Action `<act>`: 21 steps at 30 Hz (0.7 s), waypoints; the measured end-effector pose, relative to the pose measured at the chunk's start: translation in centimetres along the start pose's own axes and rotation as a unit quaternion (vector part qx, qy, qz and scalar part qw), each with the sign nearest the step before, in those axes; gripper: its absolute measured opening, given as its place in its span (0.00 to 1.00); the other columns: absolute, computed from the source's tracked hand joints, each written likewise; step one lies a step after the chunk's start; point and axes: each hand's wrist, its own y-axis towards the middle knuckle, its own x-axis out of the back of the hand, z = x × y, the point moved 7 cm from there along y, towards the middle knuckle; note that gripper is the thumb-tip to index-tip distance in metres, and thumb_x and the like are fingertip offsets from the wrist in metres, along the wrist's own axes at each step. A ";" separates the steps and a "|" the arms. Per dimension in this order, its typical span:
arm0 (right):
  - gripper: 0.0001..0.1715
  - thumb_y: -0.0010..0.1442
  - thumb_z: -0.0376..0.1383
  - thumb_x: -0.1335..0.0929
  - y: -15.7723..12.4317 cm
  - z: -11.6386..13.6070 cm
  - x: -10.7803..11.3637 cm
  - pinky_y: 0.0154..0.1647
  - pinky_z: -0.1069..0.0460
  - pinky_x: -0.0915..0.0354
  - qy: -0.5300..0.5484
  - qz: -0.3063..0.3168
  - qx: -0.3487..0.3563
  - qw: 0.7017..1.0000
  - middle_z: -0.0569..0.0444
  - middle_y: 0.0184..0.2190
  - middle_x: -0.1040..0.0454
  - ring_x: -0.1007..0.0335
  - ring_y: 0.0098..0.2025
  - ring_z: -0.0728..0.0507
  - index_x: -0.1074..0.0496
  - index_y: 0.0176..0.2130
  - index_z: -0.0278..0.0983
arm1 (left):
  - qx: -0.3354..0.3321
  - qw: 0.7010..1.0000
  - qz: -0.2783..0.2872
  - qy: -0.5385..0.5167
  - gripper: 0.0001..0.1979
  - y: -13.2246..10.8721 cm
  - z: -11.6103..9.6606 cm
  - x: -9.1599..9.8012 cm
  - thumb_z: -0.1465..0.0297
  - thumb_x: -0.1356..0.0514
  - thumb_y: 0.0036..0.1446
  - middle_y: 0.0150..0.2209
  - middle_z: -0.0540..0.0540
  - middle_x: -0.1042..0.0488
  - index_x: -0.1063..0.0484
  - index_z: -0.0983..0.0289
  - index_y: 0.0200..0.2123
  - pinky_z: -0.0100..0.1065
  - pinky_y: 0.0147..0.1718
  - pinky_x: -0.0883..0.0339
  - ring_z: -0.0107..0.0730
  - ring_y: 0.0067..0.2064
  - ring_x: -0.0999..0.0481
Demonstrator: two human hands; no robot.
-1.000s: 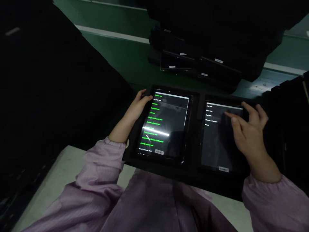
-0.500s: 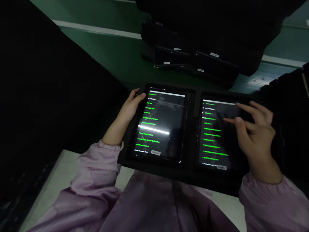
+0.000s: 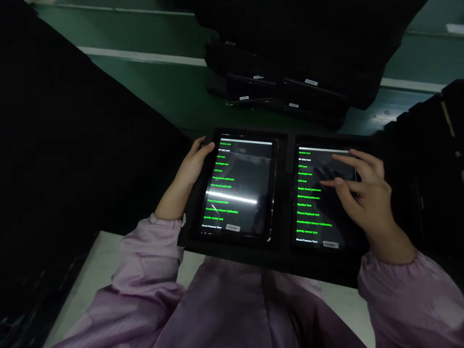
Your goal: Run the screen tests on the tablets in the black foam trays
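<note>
Two tablets lie side by side in a black tray (image 3: 282,258) above my lap. Both the left tablet (image 3: 241,193) and the right tablet (image 3: 308,229) show a list of test names, mostly green with a few white lines, and each has a small barcode label at its lower edge. My left hand (image 3: 192,164) grips the tray's left side, thumb on top by the left tablet and fingers partly hidden behind the edge. Over the right tablet's screen hovers my right hand (image 3: 368,193), empty, fingers apart. Whether a fingertip touches the glass, I cannot tell.
Beyond the tray, more dark tablets (image 3: 250,89) with white labels lie in a stack of black trays (image 3: 300,43). Large black shapes rise on the left, and stacked black trays (image 3: 427,125) stand at the right. A green surface (image 3: 145,77) with a pale stripe runs behind.
My right hand has shifted left over the right tablet. The list there, doubled and smeared before, is now sharp. My left hand keeps its grip on the tray.
</note>
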 end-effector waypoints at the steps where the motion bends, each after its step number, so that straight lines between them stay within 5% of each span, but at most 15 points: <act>1: 0.24 0.80 0.43 0.35 0.0 0.0 -0.1 0.72 0.26 0.27 0.001 -0.002 0.001 1.000 0.53 0.61 0.15 0.26 0.72 0.30 0.10 0.40 0.52 | -0.004 1.000 -0.002 0.000 0.31 0.0 0.0 0.0 0.51 0.28 0.53 0.48 0.57 0.15 0.22 0.58 0.57 0.47 0.59 0.21 0.55 0.56 0.16; 12: 0.20 0.80 0.41 0.34 -0.5 -0.7 -0.3 0.71 0.27 0.26 -0.010 -0.034 0.011 0.999 0.50 0.62 0.16 0.27 0.71 0.30 0.10 0.48 0.50 | -0.006 1.000 -0.001 -0.005 0.26 0.0 0.1 -0.2 0.53 0.28 0.56 0.52 0.55 0.14 0.21 0.55 0.56 0.45 0.58 0.20 0.52 0.58 0.15; 21: 0.24 0.79 0.46 0.33 -0.3 -1.5 -0.1 0.62 0.30 0.22 -0.017 -0.087 0.033 0.996 0.49 0.55 0.12 0.20 0.66 0.29 0.10 0.39 0.47 | 0.050 0.991 0.107 -0.056 0.48 -1.3 1.2 -0.5 0.63 0.27 0.47 0.60 0.54 0.16 0.33 0.51 0.73 0.50 0.66 0.24 0.54 0.62 0.16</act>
